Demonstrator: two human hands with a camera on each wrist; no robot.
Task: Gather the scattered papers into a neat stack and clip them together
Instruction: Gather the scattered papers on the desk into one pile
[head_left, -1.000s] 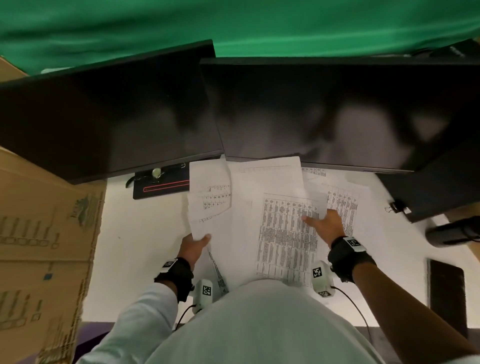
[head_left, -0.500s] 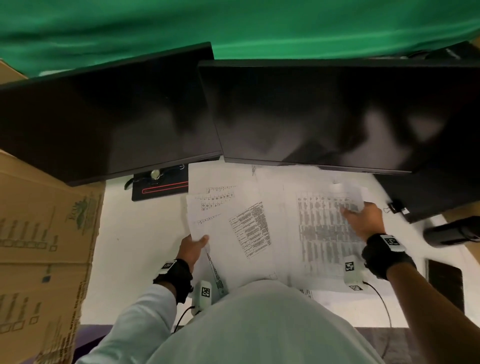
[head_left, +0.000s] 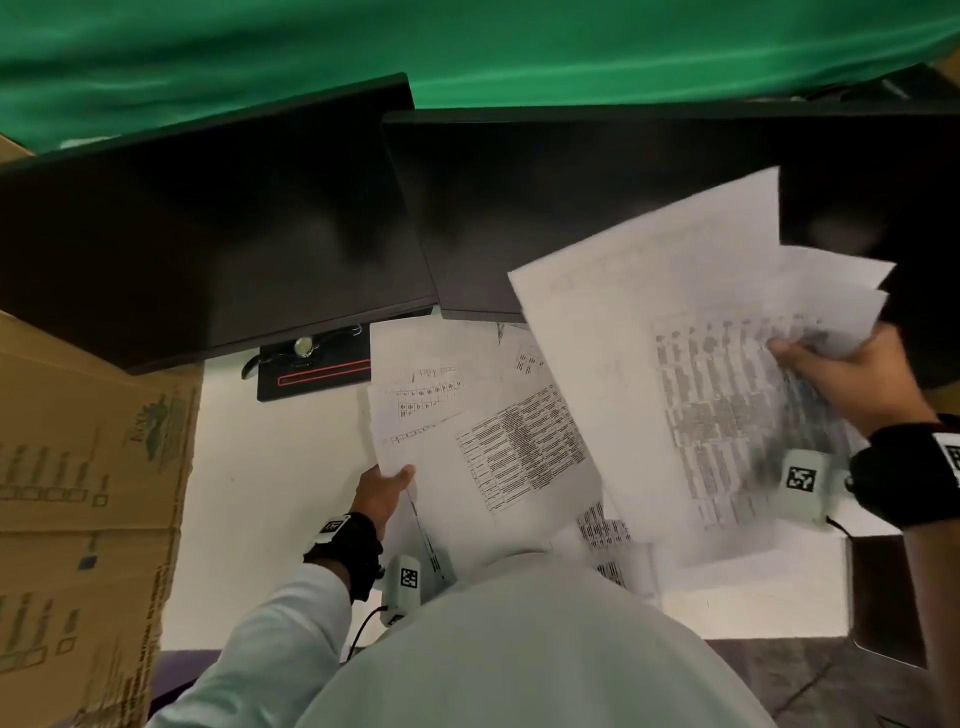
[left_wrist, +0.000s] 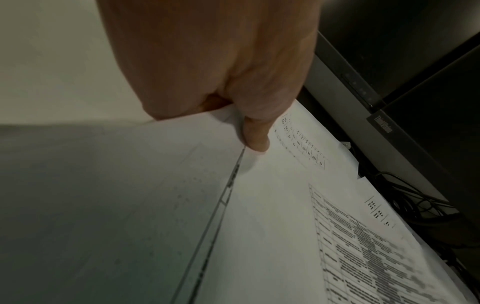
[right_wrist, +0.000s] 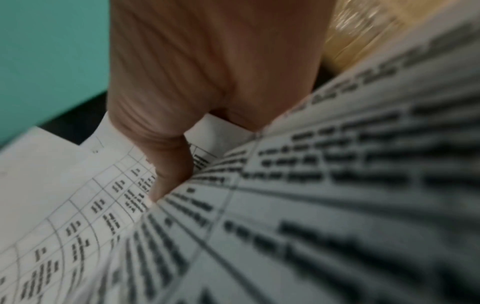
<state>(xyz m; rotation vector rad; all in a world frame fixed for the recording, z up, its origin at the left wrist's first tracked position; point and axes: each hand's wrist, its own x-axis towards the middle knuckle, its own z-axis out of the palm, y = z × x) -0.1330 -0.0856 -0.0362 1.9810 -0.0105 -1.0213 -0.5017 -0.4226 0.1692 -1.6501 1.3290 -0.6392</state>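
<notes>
Two dark monitors (head_left: 311, 218) span the white desk (head_left: 270, 467); one bezel reads "ThinkVision" (left_wrist: 384, 124). A printed cardboard box (head_left: 88, 493) stands left (lettering illegible). Loose papers (head_left: 519, 452) lie centre. The right hand (head_left: 852, 379) grips a lifted sheaf (head_left: 675, 364) of tables; the left hand (head_left: 382, 493) pinches one sheet (head_left: 410, 400).
</notes>
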